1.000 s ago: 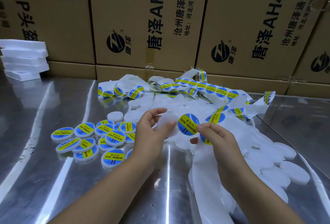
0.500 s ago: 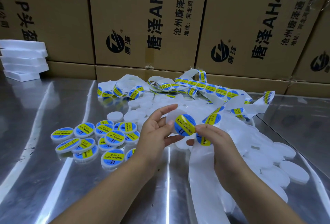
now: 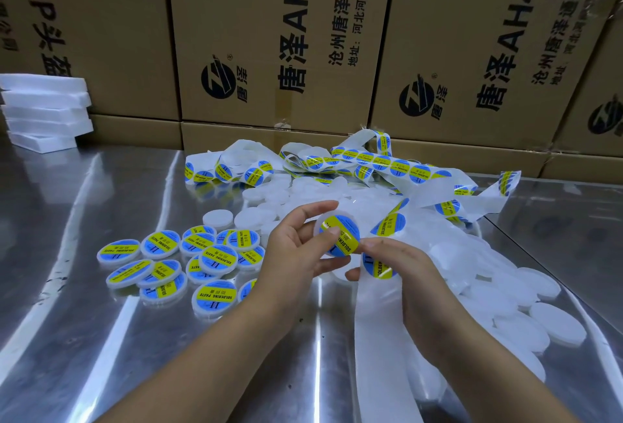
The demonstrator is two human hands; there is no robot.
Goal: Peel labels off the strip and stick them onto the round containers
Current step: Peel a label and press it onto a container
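Note:
My left hand [image 3: 296, 250] holds a round white container [image 3: 340, 237] above the table, its thumb pressing on the blue-and-yellow label stuck to its face. My right hand [image 3: 401, 274] pinches the white label strip [image 3: 381, 321] just below that container, a fingertip touching the label's edge. The strip carries another blue-and-yellow label [image 3: 377, 266] under my right thumb and runs back in loops [image 3: 371, 159] across the table. Several labelled containers [image 3: 202, 254] lie in a cluster at the left. A heap of plain white containers [image 3: 505, 291] spreads out at the right.
The work surface is a shiny metal table [image 3: 101, 338]. Large cardboard boxes [image 3: 276, 38] form a wall along its back edge. A stack of white foam slabs [image 3: 43, 109] stands at the back left.
The label moved from my right fingers onto the container in my left hand, and my left thumb now presses it down. Both hands rose slightly toward each other.

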